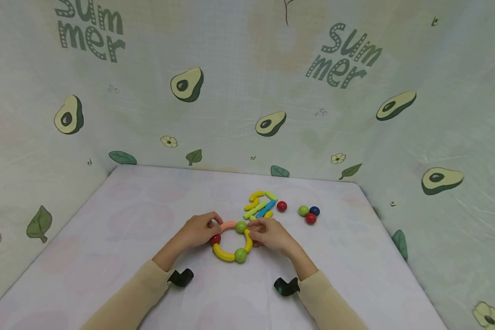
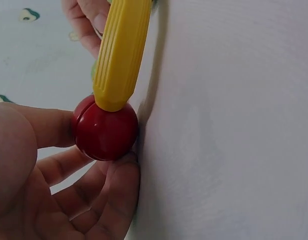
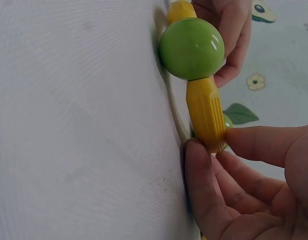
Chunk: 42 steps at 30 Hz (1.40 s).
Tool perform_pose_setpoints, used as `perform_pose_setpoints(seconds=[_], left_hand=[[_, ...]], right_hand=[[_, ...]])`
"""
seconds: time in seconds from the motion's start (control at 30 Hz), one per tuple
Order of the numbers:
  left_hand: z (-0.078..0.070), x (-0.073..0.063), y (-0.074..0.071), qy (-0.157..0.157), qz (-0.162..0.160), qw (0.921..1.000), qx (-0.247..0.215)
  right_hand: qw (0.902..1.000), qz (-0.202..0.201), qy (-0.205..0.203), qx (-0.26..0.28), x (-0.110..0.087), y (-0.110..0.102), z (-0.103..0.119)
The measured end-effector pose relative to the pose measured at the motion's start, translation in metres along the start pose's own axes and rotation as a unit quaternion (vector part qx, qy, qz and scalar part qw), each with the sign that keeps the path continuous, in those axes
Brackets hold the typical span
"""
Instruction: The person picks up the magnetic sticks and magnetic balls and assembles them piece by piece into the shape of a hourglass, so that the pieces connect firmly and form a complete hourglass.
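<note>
Curved rods and balls lie joined in a ring on the table. At its left side my left hand (image 1: 198,230) grips the red ball (image 2: 106,132) between thumb and fingers, close to the orange curved rod (image 1: 228,225). A yellow curved rod (image 2: 123,50) runs from that ball to the near green ball (image 3: 192,49). Across the ring, my right hand (image 1: 272,234) pinches the other yellow curved rod (image 3: 206,112), which reaches up to the far green ball (image 1: 241,227). Fingertips partly cover the far end of this rod.
Behind the ring lies a loose group of yellow rods (image 1: 256,196), light green rods and a blue rod (image 1: 266,208). A red ball (image 1: 282,206) sits beside them. Farther right, a green ball (image 1: 304,210), a dark blue ball (image 1: 315,211) and another red ball (image 1: 310,218) cluster together.
</note>
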State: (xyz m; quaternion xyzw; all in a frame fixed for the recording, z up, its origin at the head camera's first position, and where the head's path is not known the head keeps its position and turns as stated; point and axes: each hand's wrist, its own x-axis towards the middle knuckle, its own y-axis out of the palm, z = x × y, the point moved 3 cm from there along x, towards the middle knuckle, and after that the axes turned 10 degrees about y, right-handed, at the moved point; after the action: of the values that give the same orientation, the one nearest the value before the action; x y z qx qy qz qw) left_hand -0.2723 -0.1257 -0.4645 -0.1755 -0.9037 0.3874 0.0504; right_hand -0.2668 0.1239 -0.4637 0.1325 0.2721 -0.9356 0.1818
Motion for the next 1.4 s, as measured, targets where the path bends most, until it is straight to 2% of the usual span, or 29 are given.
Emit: perform_pose_setpoints(seconds=[0.13, 0.3, 0.43, 0.57, 0.9, 1.03, 1.4], left_hand=[[-0.002, -0.001, -0.003, 0.013, 0.021, 0.9996, -0.009], [-0.005, -0.004, -0.009, 0.059, 0.074, 0.9955, -0.011], [-0.008, -0.007, -0.013, 0.095, 0.103, 0.9901, -0.001], [-0.008, -0.01, -0.015, 0.101, 0.12, 0.9877, -0.003], [-0.007, -0.013, -0.015, 0.1, 0.133, 0.9858, -0.027], [-0.007, -0.013, -0.015, 0.103, 0.129, 0.9859, -0.029], [-0.005, -0.01, -0.012, 0.136, 0.132, 0.9817, -0.018]], right_hand=[[1.0, -0.002, -0.003, -0.004, 0.0, -0.001, -0.001], [0.9998, -0.013, -0.003, -0.013, 0.001, -0.004, -0.003], [0.9996, -0.014, -0.009, -0.021, 0.001, -0.006, -0.004], [0.9994, -0.008, -0.018, -0.028, 0.001, -0.006, -0.004], [0.9962, 0.046, -0.052, -0.053, 0.001, -0.011, -0.003], [0.9953, 0.049, -0.055, -0.064, 0.0, -0.013, -0.004], [0.9949, 0.049, -0.039, -0.08, -0.004, -0.017, -0.002]])
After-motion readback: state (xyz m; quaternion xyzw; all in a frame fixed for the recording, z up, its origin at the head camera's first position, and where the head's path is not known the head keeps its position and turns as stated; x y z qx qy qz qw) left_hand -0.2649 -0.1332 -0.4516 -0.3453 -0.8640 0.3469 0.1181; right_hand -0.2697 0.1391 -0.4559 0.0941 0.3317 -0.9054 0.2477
